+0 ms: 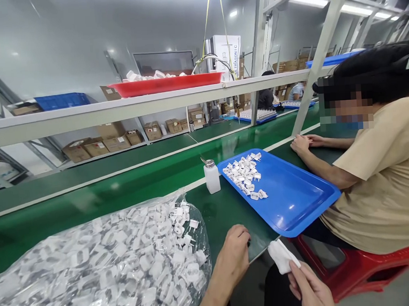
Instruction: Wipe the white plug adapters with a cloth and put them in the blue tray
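My left hand (pixel 235 248) rests at the edge of the green bench, fingers curled in. Its palm side is turned away, so anything inside it is hidden. Between the thumb and fingers of my right hand (pixel 310 282) is a folded white cloth (pixel 282 256), held just off the bench edge above my lap. To the left lies a large clear plastic bag (pixel 103 265) full of white plug adapter pieces, with metal pins showing on some. A blue tray (pixel 290 198) beyond my hands carries a cluster of similar white plug pieces (pixel 243 173) at its left end.
A white pump bottle (pixel 212 176) stands beside the tray. A shelf rail (pixel 153 103) crosses above the bench, bearing a red tray (pixel 172 84) of white parts. A co-worker (pixel 382 174) sits close on the right, near a red stool (pixel 367 267). Cardboard boxes (pixel 117 142) line the back.
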`<move>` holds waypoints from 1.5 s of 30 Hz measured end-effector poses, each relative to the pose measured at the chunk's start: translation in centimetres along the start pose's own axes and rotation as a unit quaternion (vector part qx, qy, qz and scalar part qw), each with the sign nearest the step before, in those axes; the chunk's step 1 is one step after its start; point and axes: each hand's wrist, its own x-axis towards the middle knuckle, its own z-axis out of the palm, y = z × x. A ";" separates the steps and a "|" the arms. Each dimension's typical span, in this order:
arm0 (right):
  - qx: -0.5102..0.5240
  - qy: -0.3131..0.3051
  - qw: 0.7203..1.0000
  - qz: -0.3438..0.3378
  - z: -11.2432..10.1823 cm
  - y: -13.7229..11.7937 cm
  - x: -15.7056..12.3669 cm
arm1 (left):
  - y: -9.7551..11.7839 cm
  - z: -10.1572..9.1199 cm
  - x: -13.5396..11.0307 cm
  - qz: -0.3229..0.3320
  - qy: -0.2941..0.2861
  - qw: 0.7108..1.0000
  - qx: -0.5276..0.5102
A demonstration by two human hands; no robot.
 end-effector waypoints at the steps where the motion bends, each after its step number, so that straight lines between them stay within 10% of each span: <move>1: -0.015 0.005 1.000 -0.016 0.2 0.0 0.0 | -0.1 -0.2 -0.4 -0.005 0.003 1.000 -0.004; 7: -0.121 0.026 0.983 -0.133 2.2 -1.9 0.1 | -0.3 0.7 -1.5 -0.149 0.113 0.980 -0.063; 25: -0.371 -0.171 0.805 -0.430 3.5 -1.5 2.4 | -2.0 2.3 -0.7 -0.037 0.045 0.997 -0.041; 37: -0.362 -0.156 0.815 -0.424 3.8 -1.3 2.8 | -0.8 2.2 -1.2 -0.027 0.027 0.997 0.073; 45: -0.206 -0.082 0.914 -0.339 2.9 0.9 -0.5 | 2.1 2.9 -2.5 -0.034 0.059 0.982 0.175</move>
